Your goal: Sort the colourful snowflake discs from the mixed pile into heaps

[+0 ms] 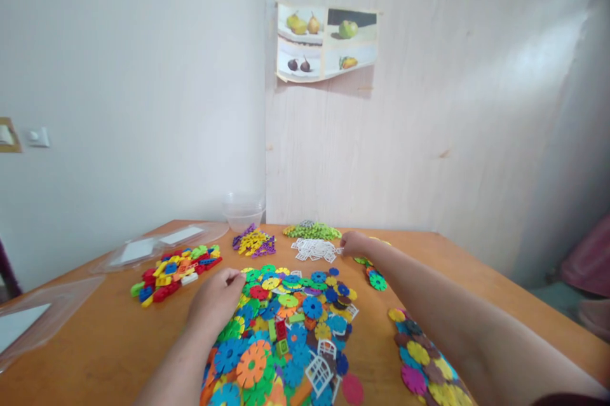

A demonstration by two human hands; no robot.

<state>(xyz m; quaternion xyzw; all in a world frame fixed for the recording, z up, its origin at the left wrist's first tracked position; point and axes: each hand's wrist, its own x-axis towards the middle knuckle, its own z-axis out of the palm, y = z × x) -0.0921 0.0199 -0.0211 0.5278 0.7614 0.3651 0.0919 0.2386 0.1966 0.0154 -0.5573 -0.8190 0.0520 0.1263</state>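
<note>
A big heap of colourful plastic snowflake discs (290,323) covers the wooden table (105,342) in front of me. My left hand (216,301) rests on the heap's left edge, fingers curled over small pieces; whether it holds one I cannot tell. My right hand (353,244) reaches far across, its fingers closed at the edge of a small pile of white lattice pieces (314,249). Beside that hand lie a few green discs (376,279). A row of yellow, purple and brown discs (422,358) lies under my right forearm.
A pile of red, yellow and blue bricks (174,271) lies at the left. Purple-yellow pieces (255,243) and green pieces (312,230) sit at the back near a clear plastic bowl (243,210). Clear plastic lids (157,246) lie along the left edge. Walls stand close behind.
</note>
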